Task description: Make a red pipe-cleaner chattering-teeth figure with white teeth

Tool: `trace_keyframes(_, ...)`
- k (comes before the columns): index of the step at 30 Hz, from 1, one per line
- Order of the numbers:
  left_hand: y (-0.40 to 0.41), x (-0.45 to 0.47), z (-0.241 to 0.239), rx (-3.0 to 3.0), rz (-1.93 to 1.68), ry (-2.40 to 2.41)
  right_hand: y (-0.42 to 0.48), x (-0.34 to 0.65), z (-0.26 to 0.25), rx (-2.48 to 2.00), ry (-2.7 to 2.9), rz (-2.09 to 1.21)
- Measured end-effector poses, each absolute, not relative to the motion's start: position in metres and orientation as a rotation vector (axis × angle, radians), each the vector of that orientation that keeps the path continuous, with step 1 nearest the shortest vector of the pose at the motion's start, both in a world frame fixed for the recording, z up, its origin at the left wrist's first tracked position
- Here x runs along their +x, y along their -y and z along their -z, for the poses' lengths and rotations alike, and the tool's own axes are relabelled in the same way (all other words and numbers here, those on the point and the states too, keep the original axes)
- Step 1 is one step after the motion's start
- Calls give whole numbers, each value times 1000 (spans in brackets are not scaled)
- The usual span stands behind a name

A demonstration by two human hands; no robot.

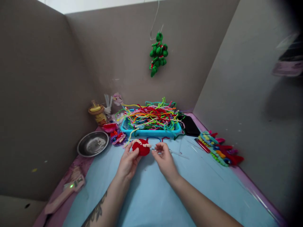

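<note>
Red piece (pixel 143 152): soft, rounded, fuzzy, trimmed with a cream braided edge; above the middle of the worktop (pixel 151 195), toward the far edge. Left hand (pixel 129 159): thumb and fingers pinching the red piece. Right hand (pixel 165 159): fingers bent, tips just beside the piece, near a thin pale strand; whether pinching it, cannot tell. Tray (pixel 151 133): blue, oblong, rounded corners, near the far edge, heaped with fuzzy multicoloured strands (pixel 151 115). Bowl (pixel 85 145): round, shiny metal, at the left edge. Handheld tool (pixel 63 197): pink, green light, left edge, toward the near corner. Fuzzy multicoloured pieces (pixel 220 151): right edge. Covering: smooth blue, running from tray to near edge beneath both forearms; grey panels (pixel 132 56) border left, far and right edges.
</note>
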State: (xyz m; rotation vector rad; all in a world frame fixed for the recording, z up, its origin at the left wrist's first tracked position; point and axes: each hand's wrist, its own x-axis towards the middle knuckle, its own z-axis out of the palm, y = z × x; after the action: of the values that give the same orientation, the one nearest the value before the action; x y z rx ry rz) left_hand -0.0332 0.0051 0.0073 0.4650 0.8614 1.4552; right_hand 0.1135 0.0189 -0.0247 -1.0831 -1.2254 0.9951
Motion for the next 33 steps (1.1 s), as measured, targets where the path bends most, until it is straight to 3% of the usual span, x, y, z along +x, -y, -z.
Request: trace_keyframes(33, 3, -33, -11, 553, -1179, -762, -28, 124, 20, -1009, 1359, -1006)
